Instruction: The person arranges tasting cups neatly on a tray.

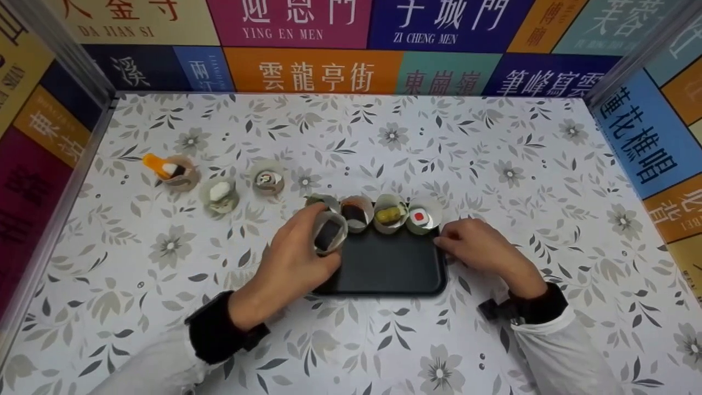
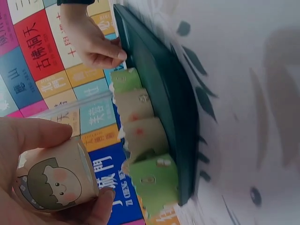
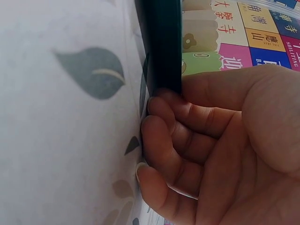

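My left hand (image 1: 290, 255) holds a small paper cup (image 1: 330, 233) between thumb and fingers, over the left end of a dark tray (image 1: 392, 269). A dark block lies inside that cup, and its wall bears a cartoon face in the left wrist view. Along the tray's far edge stands a row of several similar cups, among them one with a yellow-green piece (image 1: 388, 215) and one with a white and red piece (image 1: 419, 217). At the tray's right side, my right hand (image 1: 477, 244) pinches the rim between thumb and curled index finger.
Three more cups stand on the floral tablecloth (image 1: 439, 340) at the left: one with an orange-topped piece (image 1: 159, 164), one with a white-topped piece (image 1: 220, 191), one with a round piece (image 1: 267, 179). Panels with large printed characters (image 1: 318, 77) border the table.
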`<state>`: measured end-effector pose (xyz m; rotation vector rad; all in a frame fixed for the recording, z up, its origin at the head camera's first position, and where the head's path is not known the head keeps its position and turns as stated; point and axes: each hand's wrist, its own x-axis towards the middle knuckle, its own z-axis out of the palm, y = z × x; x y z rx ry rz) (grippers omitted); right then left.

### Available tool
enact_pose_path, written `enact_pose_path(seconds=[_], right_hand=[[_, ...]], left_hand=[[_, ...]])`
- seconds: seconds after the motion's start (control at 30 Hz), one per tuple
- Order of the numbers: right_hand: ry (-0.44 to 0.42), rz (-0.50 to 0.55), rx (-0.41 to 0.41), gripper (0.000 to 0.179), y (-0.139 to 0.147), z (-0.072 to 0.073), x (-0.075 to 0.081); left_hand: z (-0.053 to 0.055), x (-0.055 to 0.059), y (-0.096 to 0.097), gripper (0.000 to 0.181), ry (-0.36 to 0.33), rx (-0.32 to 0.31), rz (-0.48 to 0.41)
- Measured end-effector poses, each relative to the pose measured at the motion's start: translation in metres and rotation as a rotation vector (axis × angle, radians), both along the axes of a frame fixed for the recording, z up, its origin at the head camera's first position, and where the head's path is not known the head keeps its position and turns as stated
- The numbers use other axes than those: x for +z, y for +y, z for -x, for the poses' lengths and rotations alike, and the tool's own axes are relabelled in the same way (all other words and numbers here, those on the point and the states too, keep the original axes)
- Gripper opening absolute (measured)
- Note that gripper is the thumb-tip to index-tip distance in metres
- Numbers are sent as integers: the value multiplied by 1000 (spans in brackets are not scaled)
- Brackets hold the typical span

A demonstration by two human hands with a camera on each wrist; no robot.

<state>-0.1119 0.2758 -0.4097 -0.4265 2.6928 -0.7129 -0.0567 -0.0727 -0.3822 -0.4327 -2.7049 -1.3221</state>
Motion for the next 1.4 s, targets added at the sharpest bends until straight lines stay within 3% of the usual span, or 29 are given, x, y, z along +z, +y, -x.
enact_pose_path(seconds=[0.33,0.93,1.13,1.4], right_hand=[[-24,1,-13,31,-1,0,1],[-30,30,-17,31,-1,0,1],[-22,28,-17,30,-1,1,0],[3,19,-20,27,0,1,-1]], left_hand=[[-3,-3,33,67,-89,-95,16],[2,-8,83,69,-206,-237,48],[5,-9,100,65,-187,-263,113],[6,-13,125,58,-95,-302,204]])
